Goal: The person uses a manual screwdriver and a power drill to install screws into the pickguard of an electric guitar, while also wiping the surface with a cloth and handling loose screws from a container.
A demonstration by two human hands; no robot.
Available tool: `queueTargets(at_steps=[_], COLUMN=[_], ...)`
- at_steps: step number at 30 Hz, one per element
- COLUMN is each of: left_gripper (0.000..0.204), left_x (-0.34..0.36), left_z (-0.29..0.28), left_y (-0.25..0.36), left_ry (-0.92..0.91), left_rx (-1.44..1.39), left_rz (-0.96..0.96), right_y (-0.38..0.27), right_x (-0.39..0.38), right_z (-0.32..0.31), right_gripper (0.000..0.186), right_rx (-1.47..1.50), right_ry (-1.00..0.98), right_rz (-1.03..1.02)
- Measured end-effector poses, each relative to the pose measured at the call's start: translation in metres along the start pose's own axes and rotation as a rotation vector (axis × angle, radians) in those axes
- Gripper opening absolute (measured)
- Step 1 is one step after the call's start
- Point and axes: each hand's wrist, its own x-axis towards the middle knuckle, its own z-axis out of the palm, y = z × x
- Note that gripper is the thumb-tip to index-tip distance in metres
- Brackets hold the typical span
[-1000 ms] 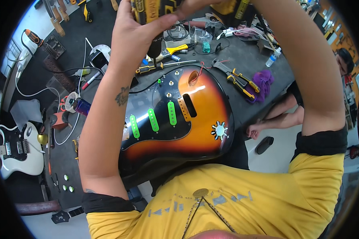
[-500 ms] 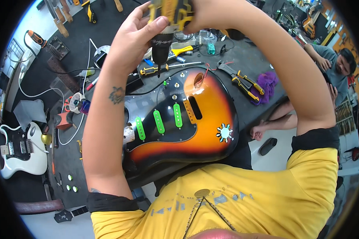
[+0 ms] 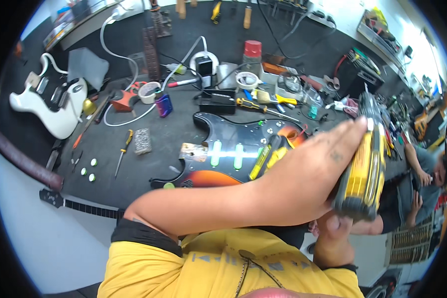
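"Power drill (image 3: pixel 362 174): where is it?"

"Raised to the right of the guitar body (image 3: pixel 227 149), chuck pointing away from the wearer."

"Why two hands?"

"Probably to share its weight. The left hand (image 3: pixel 308 176) lays its fingers together along one side; the right hand (image 3: pixel 333 242) has its thumb by the rear end, other fingers hidden. I can't tell whether either grips."
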Motion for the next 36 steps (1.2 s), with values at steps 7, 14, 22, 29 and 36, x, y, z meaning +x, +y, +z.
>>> queueTargets(at_steps=[7, 14, 22, 29, 36], left_gripper=[0.099, 0.054, 0.047, 0.023, 0.024], left_x=[-0.035, -0.077, -0.111, -0.118, -0.127], left_z=[-0.004, 0.056, 0.053, 0.037, 0.04], left_y=[0.034, 0.049, 0.061, 0.065, 0.059], left_ry=[0.0, -0.08, -0.156, -0.521, -0.385], left_rx=[-0.274, -0.495, -0.82, -0.848, -0.904], left_rz=[-0.113, -0.255, -0.634, -0.654, -0.809], right_y=[-0.039, -0.063, -0.083, -0.077, -0.078], right_x=[-0.012, 0.001, -0.022, -0.036, -0.04], right_z=[-0.015, 0.008, 0.004, 0.007, 0.026], right_gripper=[0.109, 0.06, 0.059, 0.031, 0.019], right_rx=[0.389, 0.792, 0.73, 0.9, 0.906], right_ry=[-0.326, -0.559, -0.531, -0.52, -0.399], right_rz=[-0.116, -0.263, -0.146, -0.159, -0.001])
